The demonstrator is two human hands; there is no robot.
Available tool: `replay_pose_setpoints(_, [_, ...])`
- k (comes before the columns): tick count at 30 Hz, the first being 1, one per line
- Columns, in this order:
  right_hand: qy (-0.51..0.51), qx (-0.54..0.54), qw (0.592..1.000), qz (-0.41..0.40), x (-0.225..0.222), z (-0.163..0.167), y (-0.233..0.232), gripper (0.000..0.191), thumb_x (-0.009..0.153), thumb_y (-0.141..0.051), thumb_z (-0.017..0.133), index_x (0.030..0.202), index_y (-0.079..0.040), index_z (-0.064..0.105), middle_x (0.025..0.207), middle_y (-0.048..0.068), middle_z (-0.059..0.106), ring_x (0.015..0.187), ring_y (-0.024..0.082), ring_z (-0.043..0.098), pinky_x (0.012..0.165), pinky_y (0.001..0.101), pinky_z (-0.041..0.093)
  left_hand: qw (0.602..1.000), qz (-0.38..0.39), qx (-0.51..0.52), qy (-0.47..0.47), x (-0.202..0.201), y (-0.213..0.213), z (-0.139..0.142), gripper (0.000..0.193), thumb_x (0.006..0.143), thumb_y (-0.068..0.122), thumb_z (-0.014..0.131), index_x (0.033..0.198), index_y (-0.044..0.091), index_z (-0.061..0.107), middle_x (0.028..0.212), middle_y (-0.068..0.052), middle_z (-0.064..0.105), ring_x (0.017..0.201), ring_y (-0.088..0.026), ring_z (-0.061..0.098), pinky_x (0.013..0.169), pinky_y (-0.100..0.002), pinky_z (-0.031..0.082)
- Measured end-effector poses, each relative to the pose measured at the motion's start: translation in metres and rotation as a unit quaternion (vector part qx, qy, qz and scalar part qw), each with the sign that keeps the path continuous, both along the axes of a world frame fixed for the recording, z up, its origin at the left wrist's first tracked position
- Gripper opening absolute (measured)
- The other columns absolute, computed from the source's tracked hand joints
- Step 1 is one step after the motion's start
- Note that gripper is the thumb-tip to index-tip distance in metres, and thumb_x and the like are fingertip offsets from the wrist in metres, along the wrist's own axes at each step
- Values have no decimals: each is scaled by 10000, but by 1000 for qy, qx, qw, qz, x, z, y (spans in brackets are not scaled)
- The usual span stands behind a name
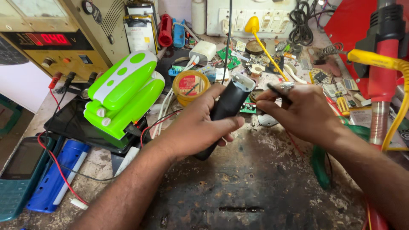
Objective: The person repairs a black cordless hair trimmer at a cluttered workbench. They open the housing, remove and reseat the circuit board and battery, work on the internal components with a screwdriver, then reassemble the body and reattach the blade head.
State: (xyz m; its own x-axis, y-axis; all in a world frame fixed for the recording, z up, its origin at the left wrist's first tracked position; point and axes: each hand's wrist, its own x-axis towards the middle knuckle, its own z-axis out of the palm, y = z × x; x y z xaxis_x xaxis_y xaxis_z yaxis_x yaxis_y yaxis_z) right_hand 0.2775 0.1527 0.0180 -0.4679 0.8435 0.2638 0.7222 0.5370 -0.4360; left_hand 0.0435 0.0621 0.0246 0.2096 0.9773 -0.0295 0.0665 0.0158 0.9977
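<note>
A worn, cluttered repair counter [255,191] lies under both hands. The left hand [194,127] is closed around a black cylindrical device [228,106], tilted above the counter. The right hand [298,110] pinches a thin dark tool [277,90] just beside the device's white top. A green-and-white gadget [125,91] sits at left.

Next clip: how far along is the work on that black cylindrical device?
Done: the black cylindrical device is off the bench, gripped in the left hand, pale end up. In hand: the right hand holds a thin dark tool near that end. Left: the tool tip has not visibly entered it; the casing looks closed.
</note>
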Motion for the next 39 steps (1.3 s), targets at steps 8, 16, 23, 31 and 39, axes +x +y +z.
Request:
replay_pose_setpoints(8, [240, -130, 960, 69, 17, 12, -14, 252, 850, -147, 810, 1094, -84, 792, 597, -76, 613, 524, -7, 445, 459, 214, 294, 967, 4, 179, 183, 6, -1, -2, 456, 825, 296, 782, 1175, 75, 591, 871, -60, 654, 739, -165, 632, 636, -332, 515])
replay_pose_setpoints(16, [157, 148, 969, 119, 1, 31, -51, 403, 772, -279, 877, 1116, -116, 742, 995, -5, 695, 565, -37, 530, 503, 167, 447, 948, 66, 265, 161, 14, -6, -4, 339, 862, 216, 728, 1145, 96, 586, 789, -82, 603, 695, -233, 619, 642, -365, 504])
replay_pose_setpoints(23, [198, 156, 967, 25, -16, 30, -77, 422, 711, -220, 925, 1063, -71, 746, 975, 21, 732, 585, 33, 580, 474, 191, 452, 942, 70, 307, 120, 21, -11, -8, 301, 900, 202, 734, 1153, 118, 595, 904, -62, 678, 808, -225, 714, 725, -346, 555])
replay_pose_setpoints(31, [241, 132, 959, 63, -23, 24, -72, 353, 730, -199, 902, 1000, -47, 733, 1125, 76, 703, 657, 8, 586, 504, 170, 472, 945, 96, 248, 190, 20, -11, -7, 407, 819, 285, 773, 1123, 100, 578, 878, -115, 709, 831, -321, 737, 671, -419, 554])
replay_pose_setpoints(39, [218, -8, 975, 47, -10, 10, -54, 205, 790, -172, 884, 931, -70, 777, 1075, 18, 735, 686, 23, 543, 553, 221, 436, 948, 80, 201, 235, 13, -8, -4, 466, 751, 293, 716, 1122, 60, 556, 813, -161, 698, 771, -366, 719, 685, -461, 553])
